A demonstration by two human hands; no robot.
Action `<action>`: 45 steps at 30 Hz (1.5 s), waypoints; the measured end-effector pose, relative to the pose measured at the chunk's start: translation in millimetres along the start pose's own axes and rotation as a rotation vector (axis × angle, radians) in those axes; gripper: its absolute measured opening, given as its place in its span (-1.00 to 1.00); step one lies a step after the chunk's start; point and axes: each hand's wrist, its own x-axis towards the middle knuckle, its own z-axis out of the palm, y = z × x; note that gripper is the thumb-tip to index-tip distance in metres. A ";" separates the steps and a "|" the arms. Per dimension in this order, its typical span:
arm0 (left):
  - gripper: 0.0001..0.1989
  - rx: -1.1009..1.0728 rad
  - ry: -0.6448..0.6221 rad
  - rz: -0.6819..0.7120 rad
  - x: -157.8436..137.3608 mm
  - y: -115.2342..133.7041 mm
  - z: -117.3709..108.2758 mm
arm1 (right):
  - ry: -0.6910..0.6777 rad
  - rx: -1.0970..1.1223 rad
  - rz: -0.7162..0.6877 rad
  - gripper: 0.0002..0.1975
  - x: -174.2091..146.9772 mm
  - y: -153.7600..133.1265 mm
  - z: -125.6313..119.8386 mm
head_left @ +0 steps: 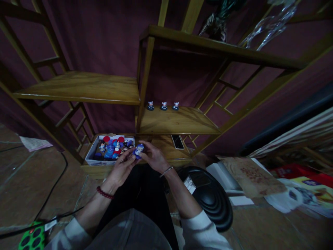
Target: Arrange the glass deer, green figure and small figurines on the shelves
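Note:
A small blue-purple figurine [139, 150] with a pale face is held in front of me between both hands. My left hand [124, 166] closes on its base from the left, and my right hand [153, 156] grips it from the right with thumb and fingers. Just left of the hands, a white box [91, 160] holds many small toy figures and parts in blue, red, black and white. On the middle shelf [166, 123], three small white-and-dark figurines [163, 106] stand upright in a row, spaced apart.
A phone [177, 142] lies on the low shelf at right. An upper left shelf [80, 86] overhangs the box. Right of my legs is a round black base [213, 205], with cardboard [249, 175] and bags beyond. A green power strip [32, 238] and cables lie on the floor at left.

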 end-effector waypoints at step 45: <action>-0.61 0.294 -0.062 0.184 22.6 3.1 80.4 | 0.309 0.148 0.011 -0.64 -11.4 0.7 -45.7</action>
